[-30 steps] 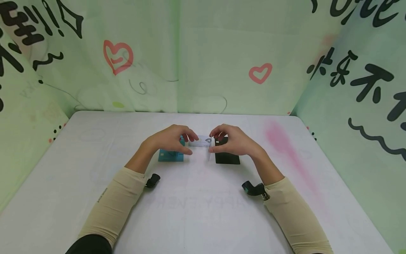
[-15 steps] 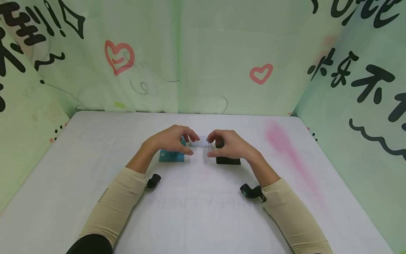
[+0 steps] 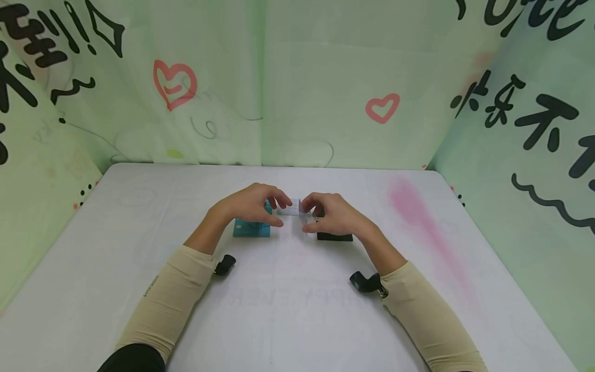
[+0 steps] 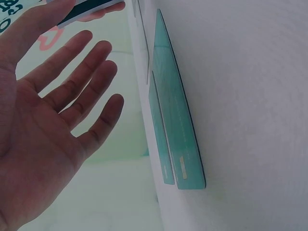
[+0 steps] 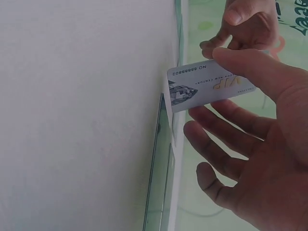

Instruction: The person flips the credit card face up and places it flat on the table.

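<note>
My right hand (image 3: 334, 212) pinches a white VIP card (image 5: 197, 89) by its edges, between thumb and fingers, and holds it on edge above the table. Facing it from the left, my left hand (image 3: 251, 204) has its fingers spread and holds nothing. Two teal cards (image 4: 178, 120) lie on the table under the left hand, one behind the other; the nearer teal card (image 3: 251, 230) shows below the thumb. Beneath the right hand lies a black card (image 3: 334, 237), partly covered by the hand. Between the hands, farther back, another white card (image 3: 287, 209) lies flat.
The white-covered table (image 3: 297, 310) has a pink stain (image 3: 423, 217) at the right. Green cloth walls (image 3: 316, 77) with hearts and black lettering enclose it at the back and sides. Each wrist carries a small black camera, such as the left one (image 3: 225, 264).
My right hand has moved a little to the left with the VIP card, closer to the left hand. The left hand stays nearly still, and the cards on the table have not moved.
</note>
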Tool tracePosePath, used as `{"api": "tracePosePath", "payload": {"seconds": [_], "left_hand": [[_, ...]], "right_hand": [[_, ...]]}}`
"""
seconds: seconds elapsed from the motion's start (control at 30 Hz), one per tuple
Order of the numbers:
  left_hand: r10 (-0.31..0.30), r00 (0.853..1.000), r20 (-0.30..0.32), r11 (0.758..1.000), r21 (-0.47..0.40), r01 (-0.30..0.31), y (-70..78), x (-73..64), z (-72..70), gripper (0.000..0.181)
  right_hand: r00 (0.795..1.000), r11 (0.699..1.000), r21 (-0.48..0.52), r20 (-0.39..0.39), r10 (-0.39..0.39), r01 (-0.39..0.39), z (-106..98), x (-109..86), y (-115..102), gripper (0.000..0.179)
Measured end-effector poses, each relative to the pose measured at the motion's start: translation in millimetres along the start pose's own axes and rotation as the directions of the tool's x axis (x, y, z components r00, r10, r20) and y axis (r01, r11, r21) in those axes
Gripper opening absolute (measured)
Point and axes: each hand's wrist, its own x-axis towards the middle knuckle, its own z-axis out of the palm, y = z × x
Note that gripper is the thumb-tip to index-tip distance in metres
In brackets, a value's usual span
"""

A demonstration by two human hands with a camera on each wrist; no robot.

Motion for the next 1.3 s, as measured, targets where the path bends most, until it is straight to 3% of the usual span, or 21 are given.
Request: {"api": "tracePosePath", "payload": {"seconds": [0.37,1.0,1.3], "left_hand": [[-0.011,1.000,0.000,1.000,-0.004,0.011,1.5,-0.7,-0.2,0.057],[0.005,1.000,-0.027,0.999,0.032,-0.004,1.1,4.7,5.9,0.057],[0.012,0.998,-0.066,0.999,0.041,-0.009,1.7,4.9,6.2,0.053]], "right_hand": [[1.000,0.999,-0.034,-0.012,0.011,-0.011,4.9,-0.1,-4.9,0.049],[0.997,0.990,-0.133,-0.055,-0.047,0.039,7.9,-0.3,-5.0,0.047],[0.999,0.993,-0.118,-0.012,-0.034,0.032,7.0,-0.6,-4.8,0.054]]}}
